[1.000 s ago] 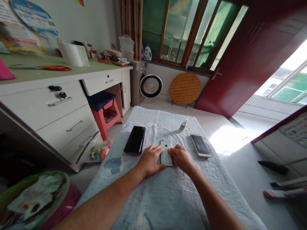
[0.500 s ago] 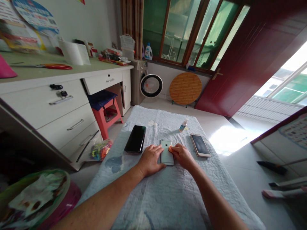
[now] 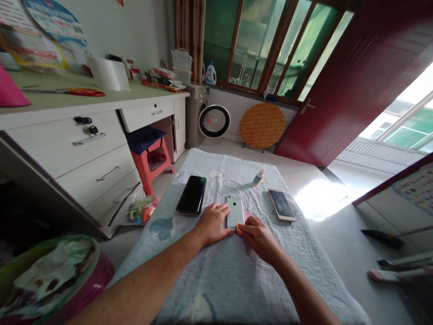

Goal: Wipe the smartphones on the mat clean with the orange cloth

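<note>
A silver smartphone (image 3: 234,210) lies back side up on a pale blue cloth (image 3: 216,289), its apple logo showing. My left hand (image 3: 214,224) grips its left side, fingertips on that edge and thumb by the lower corner. Between the fingers of my right hand (image 3: 260,235) is a small orange round pad (image 3: 238,228), pressed to the phone's lower right corner. To the left lies a black smartphone (image 3: 191,194), screen up. A gold smartphone (image 3: 282,205) rests on the right, and a small spray bottle (image 3: 258,177) stands farther back.
A white desk with drawers (image 3: 94,149) runs along the left, with a red stool (image 3: 152,158) beside it. In the lower left corner is a waste bin (image 3: 98,271). Behind the cloth are a washing machine (image 3: 195,115) and a round wooden tabletop (image 3: 262,125).
My right hand has slid the orange pad down the phone's right edge, from about mid-height to the lower corner. My left hand stays at the phone's left side.
</note>
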`<state>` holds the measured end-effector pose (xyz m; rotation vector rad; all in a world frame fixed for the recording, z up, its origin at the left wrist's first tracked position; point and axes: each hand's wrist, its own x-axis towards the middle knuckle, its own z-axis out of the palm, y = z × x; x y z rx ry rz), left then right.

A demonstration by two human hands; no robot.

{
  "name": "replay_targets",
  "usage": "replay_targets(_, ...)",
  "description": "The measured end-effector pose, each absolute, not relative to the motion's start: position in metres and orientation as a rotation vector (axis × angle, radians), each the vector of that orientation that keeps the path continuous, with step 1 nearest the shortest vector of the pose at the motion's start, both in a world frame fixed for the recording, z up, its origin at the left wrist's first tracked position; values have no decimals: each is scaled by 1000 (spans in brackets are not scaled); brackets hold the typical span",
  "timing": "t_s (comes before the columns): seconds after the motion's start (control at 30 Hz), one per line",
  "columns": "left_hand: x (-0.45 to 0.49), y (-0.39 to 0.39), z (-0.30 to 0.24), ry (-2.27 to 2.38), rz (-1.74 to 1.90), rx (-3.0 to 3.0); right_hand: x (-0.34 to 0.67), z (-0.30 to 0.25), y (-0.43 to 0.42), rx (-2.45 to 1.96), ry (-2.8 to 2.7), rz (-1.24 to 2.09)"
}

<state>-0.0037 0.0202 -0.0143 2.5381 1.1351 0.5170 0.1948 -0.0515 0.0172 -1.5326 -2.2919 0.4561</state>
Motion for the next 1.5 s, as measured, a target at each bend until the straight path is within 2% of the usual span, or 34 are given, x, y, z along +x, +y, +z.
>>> replay_targets(0.77, -3, 19, -9, 1172, 498, 2398, 170, 8, 6, -1568, -2346, 274)
replay_targets(1.03, -1, 14, -8, 1218, 603, 2371, 171, 10, 17, -1573, -2345, 271)
replay_targets(1.5, 6, -9, 22, 1114, 267, 2786, 173, 12, 22, -1579, -2392, 258)
